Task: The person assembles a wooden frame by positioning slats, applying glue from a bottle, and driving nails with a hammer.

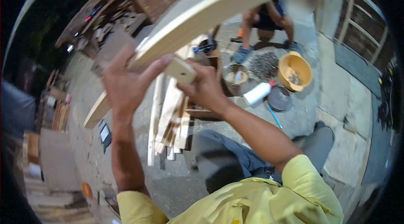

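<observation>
My left hand point(128, 76) is wrapped round a long pale wooden board point(210, 10), which runs from low left up to the far right and looks bowed in this view. My right hand point(206, 85) grips a short wooden piece point(180, 70) with a small dark hole in its end face. This piece meets the side of the board close to my left thumb. Below my hands lies a bundle of pale wooden strips point(170, 116) on the floor.
A white bottle with a red cap point(257, 93), a yellow basin point(295, 71), a pile of small metal pieces point(264, 65) and a blue pencil point(274, 116) lie to the right. Another person point(269, 17) sits ahead, partly behind the board. A wooden box point(204, 113) stands beside the strips.
</observation>
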Demonstrator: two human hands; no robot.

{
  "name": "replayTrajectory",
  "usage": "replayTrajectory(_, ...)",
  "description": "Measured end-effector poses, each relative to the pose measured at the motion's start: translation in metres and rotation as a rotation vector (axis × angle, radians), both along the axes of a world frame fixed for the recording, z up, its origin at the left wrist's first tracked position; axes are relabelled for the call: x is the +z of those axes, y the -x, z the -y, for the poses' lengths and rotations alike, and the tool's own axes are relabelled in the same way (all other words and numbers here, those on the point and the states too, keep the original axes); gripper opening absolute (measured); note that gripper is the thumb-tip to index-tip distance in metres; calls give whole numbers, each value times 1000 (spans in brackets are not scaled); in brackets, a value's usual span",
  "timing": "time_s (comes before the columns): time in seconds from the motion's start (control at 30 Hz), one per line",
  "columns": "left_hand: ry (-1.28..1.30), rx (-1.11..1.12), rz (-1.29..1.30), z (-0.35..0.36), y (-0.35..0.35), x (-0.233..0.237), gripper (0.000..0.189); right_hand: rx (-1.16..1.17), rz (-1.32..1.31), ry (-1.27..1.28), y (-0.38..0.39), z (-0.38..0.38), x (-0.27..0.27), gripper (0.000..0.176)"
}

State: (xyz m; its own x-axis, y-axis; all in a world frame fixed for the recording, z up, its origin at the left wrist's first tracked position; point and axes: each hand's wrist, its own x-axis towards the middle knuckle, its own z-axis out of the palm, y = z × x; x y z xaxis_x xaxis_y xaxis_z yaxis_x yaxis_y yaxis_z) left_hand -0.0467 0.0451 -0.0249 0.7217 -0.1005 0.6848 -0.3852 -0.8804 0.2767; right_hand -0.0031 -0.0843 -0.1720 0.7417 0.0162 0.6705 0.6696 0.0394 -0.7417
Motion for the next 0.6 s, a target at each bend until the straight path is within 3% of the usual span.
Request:
replayTrajectory(0.17,-75,-16,15,10,4,0,41,24,-21,88,1,11,1,38)
replayTrajectory(0.23,-118,62,65,13,4,-2,39,128,-51,204,6,35,8,53)
replayTrajectory(0.3,-138,63,68,13,1,-3,38,49,102,135,-4,59,-21,66)
replayTrajectory(0.33,-170,78,76,11,-1,-3,37,44,-81,198,-13,80,-41,69)
replayTrajectory(0.37,-160,77,71,8,-3,-4,37,86,-171,121,-17,116,-44,54)
replayTrajectory(0.47,-110,108,-17,-5,-13,-10,39,-316,-485,143,-60,225,-125,31)
replayTrajectory(0.53,-122,132,-51,-12,-17,-11,42,-607,-604,191,-95,317,-211,27)
replayTrajectory(0.6,-191,230,-102,-20,-19,-12,52,-773,-673,353,-101,375,-241,26)
